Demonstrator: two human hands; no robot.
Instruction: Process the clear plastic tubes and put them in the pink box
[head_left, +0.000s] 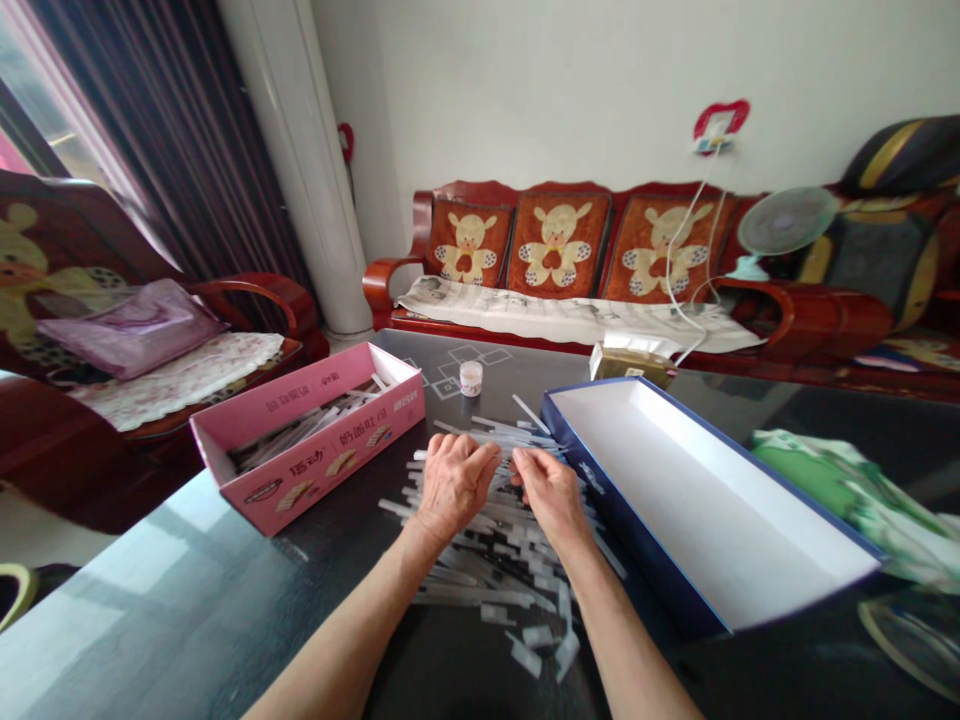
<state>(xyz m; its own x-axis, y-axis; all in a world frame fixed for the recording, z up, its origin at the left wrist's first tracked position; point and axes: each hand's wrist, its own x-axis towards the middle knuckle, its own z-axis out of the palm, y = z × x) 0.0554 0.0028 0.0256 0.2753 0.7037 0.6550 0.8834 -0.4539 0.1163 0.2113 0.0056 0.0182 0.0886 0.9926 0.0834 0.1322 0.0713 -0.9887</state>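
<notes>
My left hand (455, 482) is closed over a loose pile of slim, whitish translucent plastic tubes (517, 535), some of them pen-like with dark parts. Close beside it, my right hand (551, 490) has its thumb and fingers pinched together, facing the left fingertips. Whatever sits between the fingers of either hand is too small or blurred to make out. Short translucent cap-like pieces (527, 655) lie at the near end of the pile, between my forearms. To the left stands a pink box (330, 465) with similar slim sticks inside. An open blue box (705, 490) with a white inside lies on the right.
A small white jar (471, 379) and a tissue pack (634, 364) stand farther back on the dark table (322, 620). Right of the blue box lies a green-and-white bag (832, 485). A tape roll (19, 592) shows at the left edge. A wooden sofa (390, 285) stands beyond.
</notes>
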